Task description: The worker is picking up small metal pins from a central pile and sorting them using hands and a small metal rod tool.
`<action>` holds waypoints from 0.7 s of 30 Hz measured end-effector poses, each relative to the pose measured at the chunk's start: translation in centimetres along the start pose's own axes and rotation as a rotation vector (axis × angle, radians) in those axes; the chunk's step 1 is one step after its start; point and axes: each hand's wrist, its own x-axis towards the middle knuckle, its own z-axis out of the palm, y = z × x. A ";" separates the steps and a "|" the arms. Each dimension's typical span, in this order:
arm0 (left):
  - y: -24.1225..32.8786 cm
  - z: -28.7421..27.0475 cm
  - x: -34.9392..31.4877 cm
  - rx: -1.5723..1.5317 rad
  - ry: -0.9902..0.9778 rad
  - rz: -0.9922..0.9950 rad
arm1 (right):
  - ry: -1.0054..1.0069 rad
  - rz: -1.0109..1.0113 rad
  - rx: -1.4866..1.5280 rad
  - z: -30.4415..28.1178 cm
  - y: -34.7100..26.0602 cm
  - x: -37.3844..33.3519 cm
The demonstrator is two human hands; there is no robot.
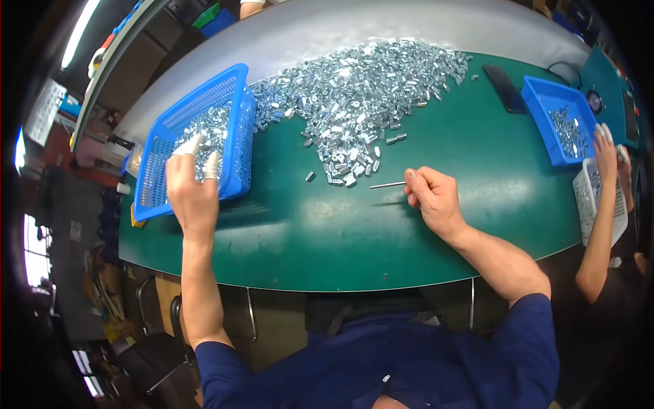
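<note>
Thin metal rod [387, 184] pinched at its near end in your right hand [436, 201], its free end pointing left toward the heap of small silver metal parts [357, 95], just beyond your fingertips. Surface: green mat [477, 204] over a grey bench. Your left hand [193, 187], white finger cots on, reaches over the blue mesh basket [235, 88] rim; whether it grasps anything, cannot tell. Well right of your grip: a second blue basket [538, 92] and a co-worker's hand [605, 153].
</note>
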 end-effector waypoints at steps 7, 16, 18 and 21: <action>6.3 6.2 -5.4 -0.302 -0.400 0.094 | -0.024 -0.031 0.041 0.0 0.8 -0.2; 10.5 7.3 -8.2 -0.657 -0.465 0.058 | -0.112 -0.035 -0.092 0.0 0.2 -0.6; 12.1 7.0 -8.2 -0.742 -0.483 0.057 | -0.125 -0.065 -0.123 0.1 0.4 -0.8; 12.6 7.7 -8.9 -0.815 -0.462 0.028 | -0.142 -0.114 -0.193 0.0 0.3 -0.8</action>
